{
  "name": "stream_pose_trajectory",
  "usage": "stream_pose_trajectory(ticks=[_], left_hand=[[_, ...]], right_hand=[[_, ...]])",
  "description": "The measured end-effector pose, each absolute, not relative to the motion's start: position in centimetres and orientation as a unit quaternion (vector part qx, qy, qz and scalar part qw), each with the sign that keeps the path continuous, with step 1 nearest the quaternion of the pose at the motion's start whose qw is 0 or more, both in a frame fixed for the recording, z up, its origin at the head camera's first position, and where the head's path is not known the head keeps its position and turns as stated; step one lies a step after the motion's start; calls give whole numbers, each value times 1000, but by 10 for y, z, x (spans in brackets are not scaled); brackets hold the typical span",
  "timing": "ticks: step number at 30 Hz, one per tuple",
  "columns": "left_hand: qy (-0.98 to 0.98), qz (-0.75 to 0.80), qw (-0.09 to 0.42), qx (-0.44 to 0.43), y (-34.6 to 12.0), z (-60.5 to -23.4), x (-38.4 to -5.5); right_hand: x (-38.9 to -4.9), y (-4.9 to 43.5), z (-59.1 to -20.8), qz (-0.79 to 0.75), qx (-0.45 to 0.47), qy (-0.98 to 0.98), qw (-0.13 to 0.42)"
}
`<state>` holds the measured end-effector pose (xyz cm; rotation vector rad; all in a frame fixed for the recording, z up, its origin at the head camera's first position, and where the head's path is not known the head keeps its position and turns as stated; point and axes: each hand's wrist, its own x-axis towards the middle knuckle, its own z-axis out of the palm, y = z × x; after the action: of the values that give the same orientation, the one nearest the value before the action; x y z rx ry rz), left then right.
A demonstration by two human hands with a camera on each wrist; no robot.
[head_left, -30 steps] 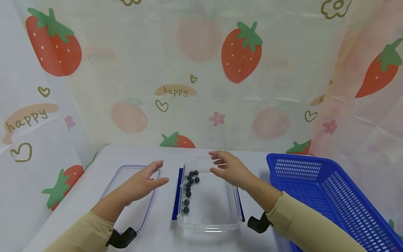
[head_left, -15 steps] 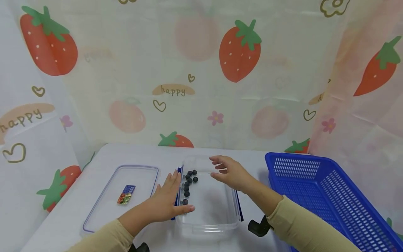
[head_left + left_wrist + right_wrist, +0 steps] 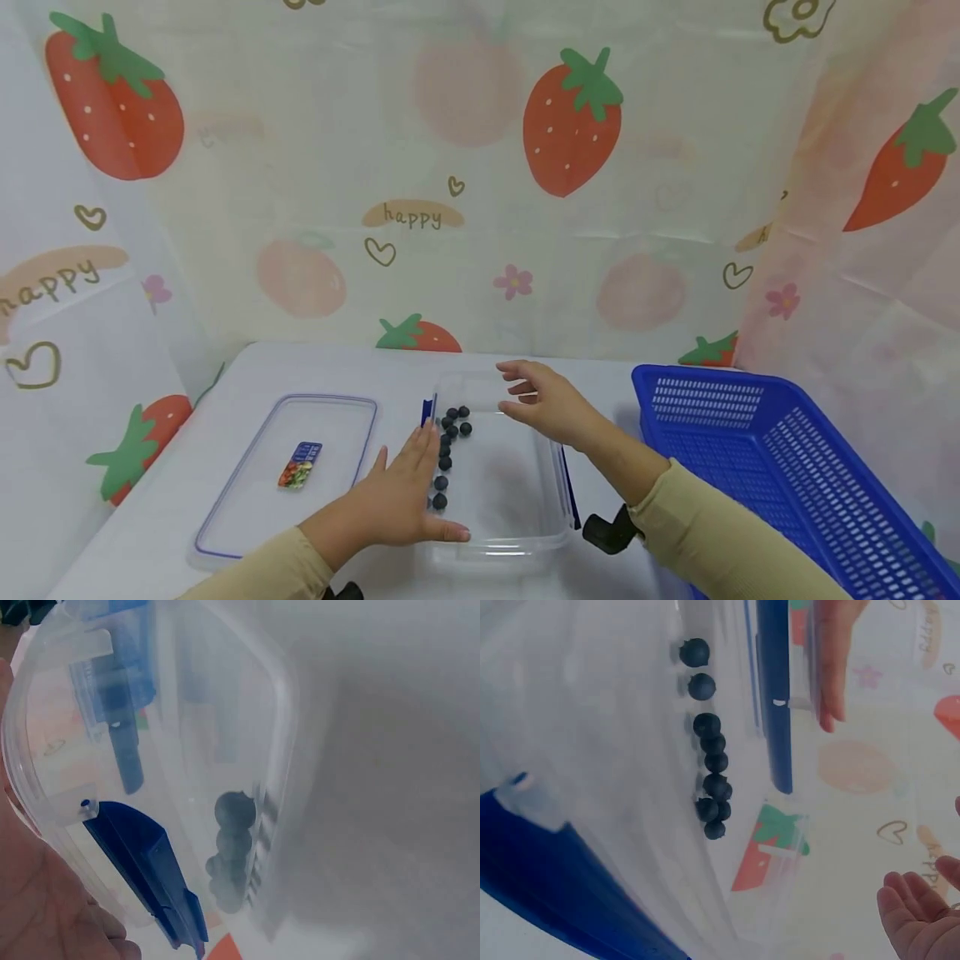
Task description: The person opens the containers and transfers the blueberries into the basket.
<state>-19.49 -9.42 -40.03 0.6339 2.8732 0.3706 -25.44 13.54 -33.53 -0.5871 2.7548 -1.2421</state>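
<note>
A clear plastic box (image 3: 506,483) with blue side latches stands in the middle of the table. Several blueberries (image 3: 446,463) lie in a crooked row along its left inner side; they also show as dark balls (image 3: 715,761) in the right wrist view. My left hand (image 3: 397,497) lies along the box's left side, fingers straight, thumb stretched across the near left corner. Beside it in the left wrist view hangs an unfastened blue latch (image 3: 150,874). Over the far right part of the box hovers my right hand (image 3: 551,406), fingers loosely bent, holding nothing.
Left of the box lies a clear lid (image 3: 225,504) with a bluish rim and a small printed label (image 3: 300,465). A blue perforated basket (image 3: 720,425) stands at the right. Behind the table hangs a strawberry-print cloth (image 3: 465,175).
My left hand has moved right from above the lid to the box's left side, then slightly towards me. The lid's label has come into view. My right hand has hardly moved.
</note>
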Motion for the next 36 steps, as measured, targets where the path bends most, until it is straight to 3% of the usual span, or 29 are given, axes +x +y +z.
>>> stream_pose_trajectory(ticks=[11,22,36], left_hand=[[967,108,81,216,-94,-402,-194],[966,124,83,209,-94,-400,-194],[962,133,75,225,-97,-398,-191]], right_hand=[[-265,123,-341,-389,-219,894,38],[-283,115,-335,-357,-312,875,100],[-298,84,-360,-345,-331,843,245]])
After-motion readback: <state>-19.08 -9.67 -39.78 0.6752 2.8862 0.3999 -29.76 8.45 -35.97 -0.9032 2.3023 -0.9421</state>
